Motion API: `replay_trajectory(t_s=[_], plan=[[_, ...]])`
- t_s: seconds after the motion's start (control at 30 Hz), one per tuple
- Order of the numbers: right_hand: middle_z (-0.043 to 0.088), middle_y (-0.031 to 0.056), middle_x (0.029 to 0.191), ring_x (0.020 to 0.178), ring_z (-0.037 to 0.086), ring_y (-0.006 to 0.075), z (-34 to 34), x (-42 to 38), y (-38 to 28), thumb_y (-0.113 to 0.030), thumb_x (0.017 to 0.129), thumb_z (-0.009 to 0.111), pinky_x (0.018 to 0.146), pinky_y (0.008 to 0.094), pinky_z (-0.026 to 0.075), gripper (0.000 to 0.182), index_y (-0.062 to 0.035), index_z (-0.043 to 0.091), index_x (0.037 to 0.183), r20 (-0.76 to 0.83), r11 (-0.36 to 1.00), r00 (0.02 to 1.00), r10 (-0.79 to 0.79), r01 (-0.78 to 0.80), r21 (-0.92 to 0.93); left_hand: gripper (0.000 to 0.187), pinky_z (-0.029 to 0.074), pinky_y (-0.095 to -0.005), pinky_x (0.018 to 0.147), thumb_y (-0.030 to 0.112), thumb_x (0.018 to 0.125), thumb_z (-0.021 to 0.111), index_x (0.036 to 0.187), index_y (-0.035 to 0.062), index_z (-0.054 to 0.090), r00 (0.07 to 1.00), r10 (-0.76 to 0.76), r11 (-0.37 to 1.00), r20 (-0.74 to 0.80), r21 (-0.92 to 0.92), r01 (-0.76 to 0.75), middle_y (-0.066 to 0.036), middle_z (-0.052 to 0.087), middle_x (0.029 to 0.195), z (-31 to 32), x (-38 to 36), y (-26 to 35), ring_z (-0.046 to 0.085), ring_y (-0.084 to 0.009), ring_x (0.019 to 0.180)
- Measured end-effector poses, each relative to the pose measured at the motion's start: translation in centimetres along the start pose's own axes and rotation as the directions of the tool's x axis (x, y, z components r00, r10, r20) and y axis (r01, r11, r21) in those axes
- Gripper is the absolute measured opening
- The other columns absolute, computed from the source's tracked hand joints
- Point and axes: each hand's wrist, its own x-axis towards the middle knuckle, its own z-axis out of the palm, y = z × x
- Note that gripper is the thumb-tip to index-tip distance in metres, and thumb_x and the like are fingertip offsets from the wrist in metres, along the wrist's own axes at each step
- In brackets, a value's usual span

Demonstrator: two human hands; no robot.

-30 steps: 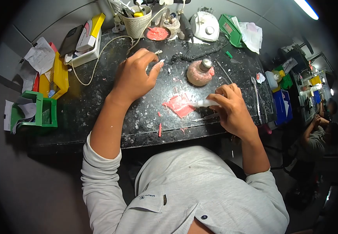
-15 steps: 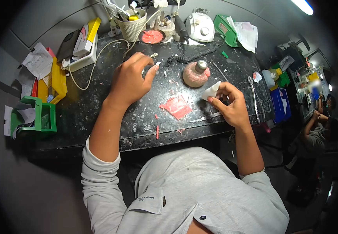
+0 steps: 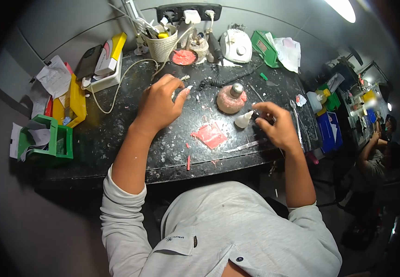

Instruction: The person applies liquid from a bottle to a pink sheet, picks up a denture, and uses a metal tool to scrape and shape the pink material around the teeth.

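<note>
White bottle (image 3: 243, 121) is standing at the pink sheet's (image 3: 210, 134) two o'clock, presumably for easy reach; half-open right hand (image 3: 278, 124) is curling empty beside it; left hand (image 3: 163, 100), ten o'clock, is pinching a small white piece (image 3: 189, 87), apparently keeping it off the tabletop (image 3: 103, 141).

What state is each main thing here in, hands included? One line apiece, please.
Left hand: fingers curled, grip unclear
Right hand: open, beside the nozzle bottle
White nozzle bottle: standing upright
Pink sheet: lying flat
Round metal-capped bottle: upright, capped
Knife-like tool: lying down
Woven-look cup: upright, filled
Overhead light: lit
</note>
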Motion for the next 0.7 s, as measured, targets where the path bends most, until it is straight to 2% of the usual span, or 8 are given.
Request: replay_trajectory(t_s=[0.13,0.2,0.23,0.27,0.37,0.53,0.6,0.7], plan=[[0.075,0.0126,0.100,0.087,0.069,0.0232,-1.9,3.7,-1.4,-0.004,0.082,0.082,0.082,0.0357,0.054,0.041,-0.0074,0.071,0.121,-0.071,0.984,0.982,-0.176,0.174,-0.034,0.015,0.051,-0.0400,0.068,0.016,0.092,0.072,0.093,0.0017,0.068,0.998,-0.052,0.999,0.031,0.007,0.051,-0.013,0.067,0.091,-0.1,0.0,0.3,0.064,-0.0309,0.069],[0.075,0.0134,0.104,0.088,0.069,0.0250,-2.0,5.8,-2.6,-0.009,0.079,0.086,0.083,0.0364,0.054,0.046,-0.0065,0.070,0.123,0.064,0.926,0.930,-0.361,0.366,-0.094,0.014,0.052,-0.0417,0.071,0.016,0.091,0.071,0.095,0.0021,0.068,0.997,-0.056,0.998,0.056,0.030,0.054,-0.014,0.067,0.093,-0.2,0.0,0.4,0.066,-0.0342,0.076],[0.074,0.0153,0.113,0.098,0.070,0.0271,-2.0,6.5,-3.5,-0.007,0.079,0.085,0.087,0.0361,0.054,0.047,-0.0029,0.070,0.123,0.165,0.936,0.934,-0.316,0.335,-0.105,0.014,0.052,-0.0417,0.071,0.016,0.091,0.071,0.095,0.0021,0.068,0.997,-0.057,0.998,0.050,0.035,0.055,-0.014,0.067,0.093,-0.2,-0.1,0.3,0.066,-0.0342,0.076],[0.074,0.0153,0.113,0.098,0.070,0.0271,-1.8,7.3,-3.7,-0.007,0.079,0.085,0.087,0.0361,0.054,0.047,-0.0029,0.070,0.123,0.167,0.933,0.930,-0.327,0.346,-0.104,0.014,0.053,-0.0426,0.073,0.015,0.092,0.070,0.095,0.0023,0.068,0.997,-0.058,0.998,0.042,0.030,0.057,-0.014,0.067,0.093,-0.2,-0.1,0.1,0.067,-0.0359,0.080],[0.076,0.0167,0.107,0.090,0.074,0.0270,-1.1,9.7,-4.6,0.004,0.072,0.085,0.084,0.0388,0.057,0.053,-0.0005,0.068,0.123,0.379,0.966,0.914,-0.143,0.213,-0.149,0.012,0.054,-0.0438,0.076,0.014,0.091,0.069,0.096,0.0026,0.068,0.997,-0.076,0.996,0.028,0.048,0.075,-0.015,0.067,0.094,-0.7,0.0,-0.3,0.068,-0.0383,0.086],[0.076,0.0179,0.113,0.101,0.074,0.0240,0.0,12.1,-4.8,0.008,0.072,0.083,0.089,0.0381,0.058,0.052,0.0010,0.068,0.122,0.406,0.932,0.870,-0.278,0.346,-0.104,0.010,0.054,-0.0443,0.078,0.011,0.091,0.067,0.097,0.0027,0.068,0.991,-0.134,0.989,0.025,0.070,0.132,-0.016,0.068,0.095,-1.2,0.2,-0.6,0.068,-0.0391,0.089],[0.076,0.0187,0.107,0.101,0.075,0.0285,0.9,12.8,-4.3,0.005,0.075,0.080,0.091,0.0384,0.057,0.049,0.0023,0.068,0.123,0.353,0.906,0.853,-0.384,0.422,-0.035,0.011,0.054,-0.0446,0.078,0.009,0.090,0.066,0.098,0.0029,0.068,0.990,-0.139,0.988,0.009,0.069,0.138,-0.016,0.068,0.096,-1.3,0.3,-0.6,0.068,-0.0391,0.089],[0.075,0.0215,0.110,0.106,0.074,0.0306,2.6,13.6,-4.5,0.003,0.078,0.078,0.092,0.0398,0.057,0.047,0.0030,0.068,0.125,0.312,0.901,0.862,-0.399,0.432,-0.042,0.012,0.054,-0.0447,0.079,0.009,0.090,0.066,0.100,0.0030,0.068,0.991,-0.132,0.990,-0.001,0.057,0.131,-0.016,0.068,0.097,-1.1,0.2,-0.9,0.068,-0.0392,0.090]])
